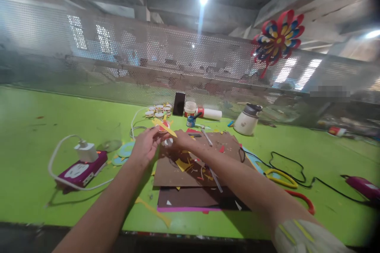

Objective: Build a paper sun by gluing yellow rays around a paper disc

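My left hand (146,142) is closed on a small red and yellow paper piece (163,126), with a pointed yellow strip (166,128) lying across its top. Close against it is my right hand (180,140), its fingers curled in toward the piece and mostly hidden. Whether they pinch anything, I cannot make out. A small white round thing (168,142) shows between the hands. Below them lies a brown board (169,176) strewn with yellow, red and white paper scraps. A white stick-like tool (207,137) rests on the board.
Several small round paper pieces (159,108), a phone (179,104), a jar (190,108), a blue pot (191,121) and a kettle (248,119) stand behind. Left is a purple power strip (83,172) with a charger; right, yellow-handled scissors (280,178) and black cable (297,166).
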A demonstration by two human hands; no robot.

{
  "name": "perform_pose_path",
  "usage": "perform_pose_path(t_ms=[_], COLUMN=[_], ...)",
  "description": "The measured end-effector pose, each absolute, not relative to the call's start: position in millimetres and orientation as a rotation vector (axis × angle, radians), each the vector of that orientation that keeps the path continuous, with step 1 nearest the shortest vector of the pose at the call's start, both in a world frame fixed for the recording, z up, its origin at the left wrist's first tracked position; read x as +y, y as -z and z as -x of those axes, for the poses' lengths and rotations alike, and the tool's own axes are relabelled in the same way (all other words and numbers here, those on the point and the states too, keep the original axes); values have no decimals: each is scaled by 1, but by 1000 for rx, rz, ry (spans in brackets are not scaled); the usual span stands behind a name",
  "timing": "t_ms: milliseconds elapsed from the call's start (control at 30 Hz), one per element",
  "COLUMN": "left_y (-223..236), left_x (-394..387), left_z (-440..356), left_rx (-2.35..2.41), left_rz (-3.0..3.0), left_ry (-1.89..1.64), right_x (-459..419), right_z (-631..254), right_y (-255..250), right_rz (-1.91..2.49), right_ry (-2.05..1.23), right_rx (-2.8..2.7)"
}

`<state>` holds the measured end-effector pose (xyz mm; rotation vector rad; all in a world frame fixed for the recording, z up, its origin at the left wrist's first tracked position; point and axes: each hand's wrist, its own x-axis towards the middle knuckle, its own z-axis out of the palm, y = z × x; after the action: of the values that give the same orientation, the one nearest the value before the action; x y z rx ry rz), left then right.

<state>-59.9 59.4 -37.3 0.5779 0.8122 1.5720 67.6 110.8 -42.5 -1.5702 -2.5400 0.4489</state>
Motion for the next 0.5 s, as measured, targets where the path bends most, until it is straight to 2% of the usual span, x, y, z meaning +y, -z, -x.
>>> perform_pose_path(t_ms=[267, 500], left_y=[38, 45], left_x=[57, 38], left_z=[57, 25], left_rx=[784, 705], left_rz=[-576, -655], left_ry=[-1553, -1386], right_x=[105, 40], right_z=[-116, -173], right_y=[33, 6], right_rz=[1451, 1340], right_ry=[-365, -359], right_rx=[-2287, -1929])
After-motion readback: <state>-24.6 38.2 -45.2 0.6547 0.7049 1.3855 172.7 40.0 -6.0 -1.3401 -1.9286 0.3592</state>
